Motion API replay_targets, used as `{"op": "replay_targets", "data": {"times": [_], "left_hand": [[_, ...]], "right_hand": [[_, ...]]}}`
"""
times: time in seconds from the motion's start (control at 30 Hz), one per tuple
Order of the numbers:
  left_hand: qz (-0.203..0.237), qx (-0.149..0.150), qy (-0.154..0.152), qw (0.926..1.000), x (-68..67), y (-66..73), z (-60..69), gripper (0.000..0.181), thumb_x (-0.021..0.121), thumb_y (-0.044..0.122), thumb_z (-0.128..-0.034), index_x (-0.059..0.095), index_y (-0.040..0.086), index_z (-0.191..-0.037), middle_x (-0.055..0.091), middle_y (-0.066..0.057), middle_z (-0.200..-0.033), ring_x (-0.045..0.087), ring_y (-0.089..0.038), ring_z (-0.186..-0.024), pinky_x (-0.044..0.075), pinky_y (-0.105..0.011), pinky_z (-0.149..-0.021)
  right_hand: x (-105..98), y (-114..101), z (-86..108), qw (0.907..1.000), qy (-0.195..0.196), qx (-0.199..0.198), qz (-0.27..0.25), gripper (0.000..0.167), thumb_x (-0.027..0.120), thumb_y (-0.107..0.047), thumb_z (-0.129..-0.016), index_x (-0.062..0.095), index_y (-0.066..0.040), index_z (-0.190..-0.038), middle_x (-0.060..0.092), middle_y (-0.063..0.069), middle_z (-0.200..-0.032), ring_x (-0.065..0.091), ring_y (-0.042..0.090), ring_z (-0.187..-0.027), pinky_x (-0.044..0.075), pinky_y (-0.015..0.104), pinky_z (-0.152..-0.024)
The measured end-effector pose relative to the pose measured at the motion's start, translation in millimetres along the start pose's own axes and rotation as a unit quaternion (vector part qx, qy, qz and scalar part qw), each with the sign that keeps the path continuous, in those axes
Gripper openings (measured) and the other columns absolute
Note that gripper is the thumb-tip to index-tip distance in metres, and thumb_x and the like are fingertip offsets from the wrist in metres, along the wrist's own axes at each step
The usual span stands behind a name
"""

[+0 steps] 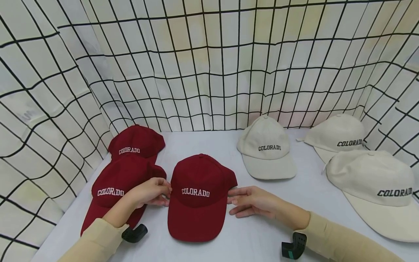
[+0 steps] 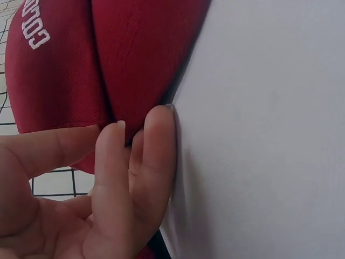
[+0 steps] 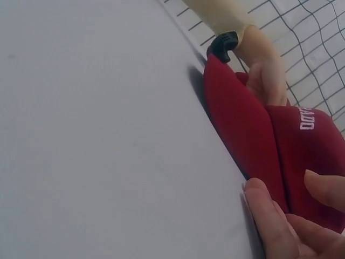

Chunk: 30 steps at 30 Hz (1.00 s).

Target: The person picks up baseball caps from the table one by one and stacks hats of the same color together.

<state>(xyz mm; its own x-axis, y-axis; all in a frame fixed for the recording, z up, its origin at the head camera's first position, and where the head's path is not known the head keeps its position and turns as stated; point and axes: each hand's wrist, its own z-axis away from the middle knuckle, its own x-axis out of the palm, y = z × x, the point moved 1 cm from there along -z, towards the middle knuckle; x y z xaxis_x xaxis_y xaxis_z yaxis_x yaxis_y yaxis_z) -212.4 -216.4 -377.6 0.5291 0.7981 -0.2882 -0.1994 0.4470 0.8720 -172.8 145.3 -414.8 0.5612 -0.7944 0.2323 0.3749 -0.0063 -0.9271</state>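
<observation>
A dark red baseball cap (image 1: 198,203), lettered COLORADO in white, rests on the white table with its brim facing me. My left hand (image 1: 152,193) is at the cap's left side. In the left wrist view, that hand's fingertips (image 2: 112,137) touch the cap where brim and crown meet. On the opposite side, my right hand (image 1: 256,202) has its fingers extended at the cap's edge. The right wrist view shows those fingertips (image 3: 256,186) beside the brim, the thumb over the crown. Another red cap (image 1: 122,182) lies partly behind my left forearm.
A further red cap (image 1: 135,142) sits at the back left. Cream COLORADO caps stand to the right: one (image 1: 265,145) at centre back, one (image 1: 340,133) at the far right, a larger one (image 1: 373,178) nearer. Black grid netting (image 1: 222,72) encloses the white table (image 1: 255,240).
</observation>
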Motion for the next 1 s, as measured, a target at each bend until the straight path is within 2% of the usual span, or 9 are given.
{"op": "replay_targets", "data": {"times": [0.2,0.43,0.63,0.73,0.87,1.0], "left_hand": [[-0.012,-0.001,-0.012,0.9999,-1.7,1.8,-0.5,0.019,0.053,0.007,-0.1004,0.056,-0.008,-0.112,0.062,-0.012,-0.092,0.067,-0.014,-0.071,0.057,-0.022,-0.065],[-0.076,0.02,-0.017,0.9968,-10.9,7.3,9.8,0.025,0.055,0.012,-0.1028,0.061,-0.01,-0.115,0.064,-0.01,-0.09,0.065,-0.016,-0.071,0.056,-0.024,-0.066],[-0.12,0.038,0.018,0.9919,-24.1,27.1,20.4,0.033,0.06,0.019,-0.1037,0.063,-0.009,-0.12,0.066,-0.012,-0.095,0.066,-0.022,-0.076,0.058,-0.028,-0.072],[-0.146,0.051,0.04,0.9872,-33.2,37.8,26.9,0.036,0.06,0.022,-0.1043,0.063,-0.008,-0.123,0.066,-0.013,-0.098,0.067,-0.024,-0.081,0.059,-0.031,-0.077],[-0.174,0.065,0.068,0.9803,-47.7,47.9,34.7,0.039,0.06,0.025,-0.1052,0.062,-0.007,-0.127,0.068,-0.013,-0.104,0.069,-0.025,-0.087,0.059,-0.033,-0.081],[-0.179,0.076,0.087,0.9771,-63.6,53.9,43.9,0.04,0.057,0.025,-0.1067,0.06,-0.008,-0.13,0.067,-0.015,-0.11,0.069,-0.025,-0.092,0.059,-0.031,-0.081]], "right_hand": [[-8.8,-2.0,0.6,0.9998,-0.007,0.005,0.016,0.056,0.064,-0.01,-0.1,0.043,0.014,-0.146,0.069,0.013,-0.118,0.073,0.024,-0.095,0.058,0.04,-0.09],[-14.1,-9.3,4.0,0.999,0.002,-0.01,0.043,0.051,0.066,-0.009,-0.099,0.049,0.012,-0.142,0.069,0.015,-0.118,0.072,0.023,-0.093,0.058,0.041,-0.09],[-11.2,-23.8,3.7,0.9958,0.013,-0.043,0.079,0.05,0.067,-0.009,-0.098,0.053,0.01,-0.141,0.066,0.021,-0.122,0.072,0.026,-0.097,0.057,0.043,-0.091],[-6.4,-30.7,2.8,0.9929,0.017,-0.058,0.102,0.048,0.067,-0.008,-0.097,0.054,0.009,-0.14,0.065,0.023,-0.123,0.071,0.027,-0.096,0.057,0.042,-0.091],[0.7,-36.9,-0.7,0.9901,0.02,-0.073,0.118,0.046,0.067,-0.007,-0.096,0.057,0.008,-0.138,0.067,0.019,-0.119,0.071,0.028,-0.096,0.058,0.042,-0.09],[9.3,-42.8,-7.2,0.9866,0.02,-0.093,0.133,0.044,0.067,-0.008,-0.095,0.061,0.005,-0.136,0.069,0.013,-0.116,0.072,0.028,-0.097,0.058,0.042,-0.09]]}}
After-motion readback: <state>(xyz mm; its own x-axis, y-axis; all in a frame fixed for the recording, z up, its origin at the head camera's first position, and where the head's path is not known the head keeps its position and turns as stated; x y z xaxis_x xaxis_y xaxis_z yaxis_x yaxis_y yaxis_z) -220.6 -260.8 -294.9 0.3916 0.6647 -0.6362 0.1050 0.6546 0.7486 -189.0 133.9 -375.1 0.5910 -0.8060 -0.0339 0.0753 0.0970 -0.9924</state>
